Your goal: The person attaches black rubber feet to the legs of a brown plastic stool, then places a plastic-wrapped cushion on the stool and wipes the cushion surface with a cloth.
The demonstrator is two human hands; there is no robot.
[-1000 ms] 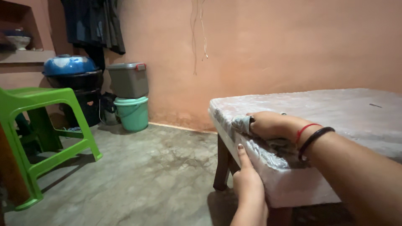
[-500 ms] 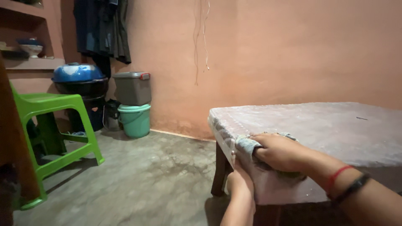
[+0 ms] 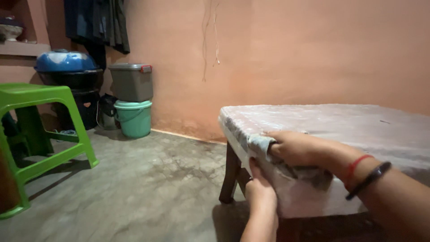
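Head view. A low worktop [image 3: 340,123] covered with a pale patterned sheet is seen at right, standing on dark wooden legs over a grey concrete floor [image 3: 148,188].

The right hand [image 3: 298,148] is laid on the near edge of the worktop, close to its front-left corner, fingers curled shut on a grey cloth [image 3: 260,144]. The cloth is pressed against the edge; part of it is bunched under the palm and part hangs down the side of the sheet. A red thread and a dark band are worn at the right wrist.

The left hand [image 3: 260,190] is held below, against the hanging side of the sheet just beneath the cloth, fingertips touching the sheet. Whether anything is gripped by it cannot be told; the fingers are partly hidden.

At left, well apart from the worktop, a green plastic stool [image 3: 40,130] is noted. Against the orange wall [image 3: 277,49], a grey lidded bin [image 3: 131,82] is stacked on a green bucket [image 3: 133,118], beside a black drum topped by a blue lid [image 3: 65,61]. Dark clothing [image 3: 98,22] is hung above.
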